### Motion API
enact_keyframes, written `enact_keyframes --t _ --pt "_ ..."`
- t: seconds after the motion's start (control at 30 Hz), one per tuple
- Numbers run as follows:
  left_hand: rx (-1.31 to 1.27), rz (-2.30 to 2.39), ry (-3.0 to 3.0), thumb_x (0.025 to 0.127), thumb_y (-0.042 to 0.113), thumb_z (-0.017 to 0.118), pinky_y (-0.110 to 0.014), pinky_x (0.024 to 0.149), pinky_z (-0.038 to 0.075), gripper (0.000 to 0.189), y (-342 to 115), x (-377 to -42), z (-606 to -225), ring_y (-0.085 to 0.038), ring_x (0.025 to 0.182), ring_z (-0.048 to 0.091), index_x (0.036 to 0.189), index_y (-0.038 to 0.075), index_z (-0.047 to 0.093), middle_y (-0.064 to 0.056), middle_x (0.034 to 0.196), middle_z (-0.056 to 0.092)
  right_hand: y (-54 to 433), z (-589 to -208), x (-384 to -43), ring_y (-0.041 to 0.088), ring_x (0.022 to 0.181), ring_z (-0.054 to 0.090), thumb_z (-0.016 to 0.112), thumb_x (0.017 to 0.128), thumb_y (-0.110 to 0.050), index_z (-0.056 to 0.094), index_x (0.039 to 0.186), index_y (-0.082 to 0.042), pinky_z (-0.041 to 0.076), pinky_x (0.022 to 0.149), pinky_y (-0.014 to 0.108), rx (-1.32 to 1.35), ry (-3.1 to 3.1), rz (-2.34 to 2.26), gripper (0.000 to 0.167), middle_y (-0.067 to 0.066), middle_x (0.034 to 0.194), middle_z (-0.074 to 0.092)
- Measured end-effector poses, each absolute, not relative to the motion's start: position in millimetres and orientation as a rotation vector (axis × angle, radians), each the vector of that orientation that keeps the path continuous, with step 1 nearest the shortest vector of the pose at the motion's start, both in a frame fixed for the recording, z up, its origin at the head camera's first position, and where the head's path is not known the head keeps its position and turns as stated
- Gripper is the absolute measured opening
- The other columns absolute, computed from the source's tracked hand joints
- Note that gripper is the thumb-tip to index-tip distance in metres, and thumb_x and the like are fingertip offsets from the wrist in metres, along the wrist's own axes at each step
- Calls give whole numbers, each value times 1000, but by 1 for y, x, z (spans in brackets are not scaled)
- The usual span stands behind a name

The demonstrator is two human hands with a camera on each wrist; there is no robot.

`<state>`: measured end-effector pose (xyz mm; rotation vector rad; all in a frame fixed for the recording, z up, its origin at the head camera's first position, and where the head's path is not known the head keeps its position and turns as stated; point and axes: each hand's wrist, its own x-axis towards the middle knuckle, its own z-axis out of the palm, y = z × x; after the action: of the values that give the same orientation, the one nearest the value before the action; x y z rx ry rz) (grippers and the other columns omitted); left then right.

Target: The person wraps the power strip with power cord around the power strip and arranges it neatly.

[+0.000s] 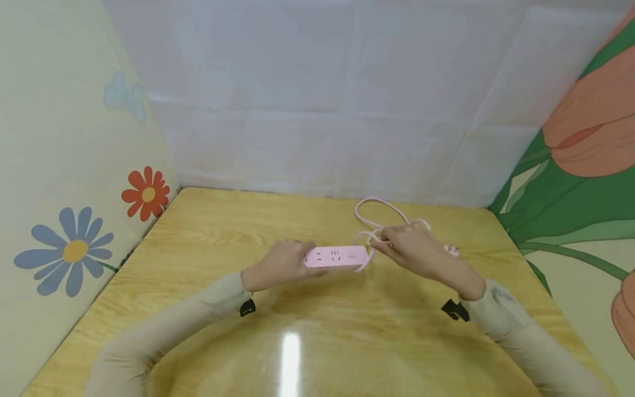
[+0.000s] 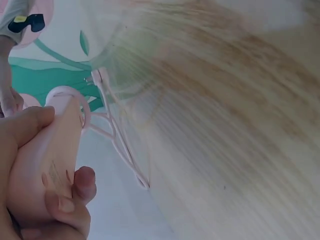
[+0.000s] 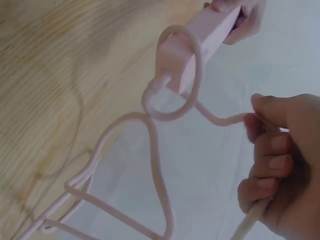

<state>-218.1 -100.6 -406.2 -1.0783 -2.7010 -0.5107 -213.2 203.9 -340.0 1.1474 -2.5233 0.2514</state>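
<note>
A pink power strip (image 1: 342, 257) is held up over the table, its sockets and switch facing the head camera. My left hand (image 1: 285, 264) grips its left end, thumb on one side and fingers curled round the other, as the left wrist view shows. The pink cord (image 3: 161, 180) leaves the strip's right end and makes one loop around that end. My right hand (image 1: 414, 251) pinches a stretch of this cord beside the strip, its fingers curled round it. Farther along, the cord lies in loose loops, and its plug (image 1: 451, 250) rests just right of the right hand.
The wooden table (image 1: 238, 220) reaches back to a white sheet (image 1: 297, 110). Walls painted with flowers (image 1: 74, 251) stand at left and right. Each wrist carries a black strap piece (image 1: 455, 310).
</note>
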Motion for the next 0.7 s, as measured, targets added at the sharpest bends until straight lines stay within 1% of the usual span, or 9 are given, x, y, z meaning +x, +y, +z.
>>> enact_keyframes --t 0.1,0.17,0.3,0.43,0.6,0.7 --pt "-1017 -501 -2726 85 52 73 -17 38 37 50 -101 -220 -403 -6 47 47 98 5 66 4 65 55 201 -338 -208 1 50 37 70 93 -23 59 77 -18 35 45 25 1170 -2529 319 20 -13 63 48" --pt "-975 -510 -2732 85 53 72 -18 37 36 50 -101 -222 -401 -6 47 46 97 5 64 5 63 52 199 -337 -204 0 50 36 67 96 -24 58 79 -19 32 45 23 1199 -2540 365 19 -15 63 45" --pt "-914 -551 -2730 85 55 71 -18 37 37 54 -101 -225 -394 -7 47 47 100 4 63 5 65 52 195 -335 -197 -1 50 33 60 100 -23 57 85 -20 28 44 21 1262 -2508 427 16 -17 62 40" --pt "-860 -585 -2711 84 56 72 -19 36 37 58 -101 -227 -387 -8 45 47 101 3 60 3 65 53 192 -337 -194 -2 50 31 59 100 -17 55 84 -19 28 44 19 1338 -2402 467 17 -17 62 36" --pt "-846 -585 -2689 84 56 72 -19 36 37 57 -100 -229 -384 -8 45 46 99 3 59 2 65 53 187 -346 -190 -1 50 31 59 98 -11 53 80 -18 30 46 19 1403 -2328 478 20 -16 62 35" --pt "-857 -560 -2671 83 55 73 -18 37 37 57 -100 -230 -385 -7 46 46 98 2 59 2 66 54 186 -352 -185 -2 50 30 58 98 -9 53 82 -18 31 46 18 1421 -2379 511 18 -16 62 34"
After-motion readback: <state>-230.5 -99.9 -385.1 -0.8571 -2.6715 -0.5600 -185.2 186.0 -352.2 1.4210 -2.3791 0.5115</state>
